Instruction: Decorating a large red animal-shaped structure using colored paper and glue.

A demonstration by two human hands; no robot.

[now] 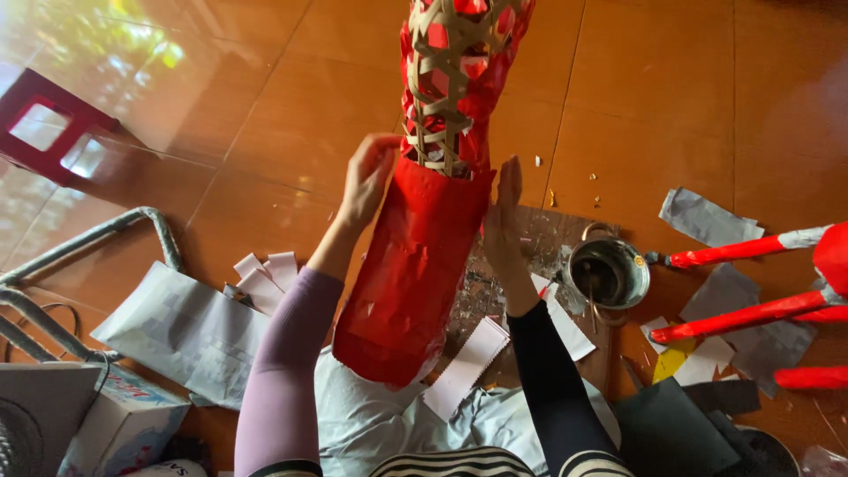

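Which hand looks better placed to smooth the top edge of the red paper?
Probably the right hand: it lies flat against the red paper beside that edge. The left hand curls around the far side.

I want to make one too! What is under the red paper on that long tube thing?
Above the red paper, a woven frame of tan strips shows. It probably continues underneath, but the paper hides it. Both hands, left hand and right hand, press the paper.

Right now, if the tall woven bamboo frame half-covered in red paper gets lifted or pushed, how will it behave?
The tall woven bamboo frame half-covered in red paper is probably light for its size, since the open lattice at the top looks hollow. It likely keeps its shape, though the paper skin could dent or tear. Being long and narrow, it seems apt to tip without the left hand and right hand flat against its sides.
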